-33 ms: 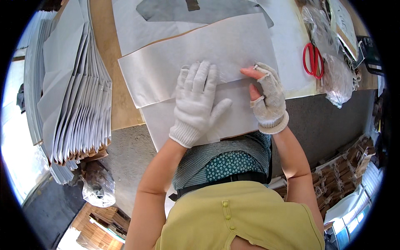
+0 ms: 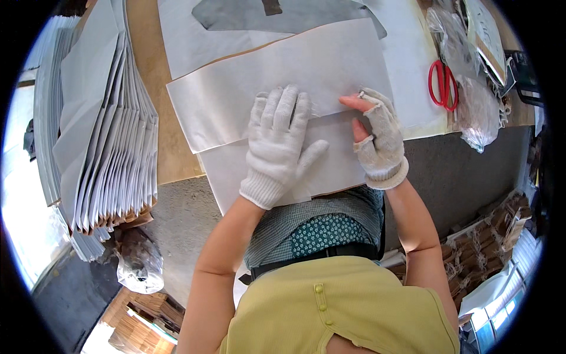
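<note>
A large white paper sheet (image 2: 283, 76) lies on the brown table (image 2: 156, 88) in front of me, its upper flap folded down over the lower part (image 2: 227, 171). My left hand (image 2: 280, 144), in a full white knit glove, presses flat on the sheet with fingers spread, across the flap's edge. My right hand (image 2: 377, 138) wears a fingerless knit glove. Its bare index finger and thumb pinch the flap's edge at the right end of the fold.
A tall stack of folded white paper bags (image 2: 112, 147) fills the table's left side. Red scissors (image 2: 442, 82) and clear plastic bags (image 2: 477, 112) lie at the right. A grey sheet (image 2: 283, 15) is at the top. Brown bundles (image 2: 489, 248) sit lower right.
</note>
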The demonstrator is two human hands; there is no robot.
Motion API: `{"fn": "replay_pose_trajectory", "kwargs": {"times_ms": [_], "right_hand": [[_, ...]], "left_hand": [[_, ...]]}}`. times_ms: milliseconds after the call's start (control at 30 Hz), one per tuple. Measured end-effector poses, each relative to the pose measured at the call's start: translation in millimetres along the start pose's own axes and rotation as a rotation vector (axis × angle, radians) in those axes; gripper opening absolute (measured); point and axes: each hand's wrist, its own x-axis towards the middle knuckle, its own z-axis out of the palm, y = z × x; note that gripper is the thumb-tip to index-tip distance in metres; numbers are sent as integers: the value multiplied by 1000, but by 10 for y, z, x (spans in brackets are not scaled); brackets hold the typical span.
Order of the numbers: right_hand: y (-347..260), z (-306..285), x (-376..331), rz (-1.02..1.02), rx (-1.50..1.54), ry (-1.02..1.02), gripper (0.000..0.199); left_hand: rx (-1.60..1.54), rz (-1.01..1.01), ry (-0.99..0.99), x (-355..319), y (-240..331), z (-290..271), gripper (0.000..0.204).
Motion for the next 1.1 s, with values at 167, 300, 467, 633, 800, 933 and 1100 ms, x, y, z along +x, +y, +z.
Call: {"fn": "replay_pose_trajectory", "kwargs": {"times_ms": [167, 300, 467, 633, 800, 933, 1100], "right_hand": [[7, -18, 13, -12, -14, -16, 38], [8, -6, -2, -8, -5, 2, 37], [15, -5, 8, -19, 10, -10, 36], [29, -1, 5, -22, -1, -4, 35], [24, 2, -12, -11, 1, 7, 36], [13, -9, 4, -21, -8, -2, 36], [21, 2, -11, -7, -19, -8, 36]], "left_hand": [[80, 104, -103, 21, -2, -91, 77], [-13, 90, -79, -26, -40, -89, 71], [18, 86, -69, -58, -62, -74, 66], [69, 149, -94, -29, -52, -91, 59], [1, 135, -90, -22, -47, -132, 60], [-2, 96, -64, -50, -57, -90, 66], [58, 141, -81, 9, -44, -110, 69]]}}
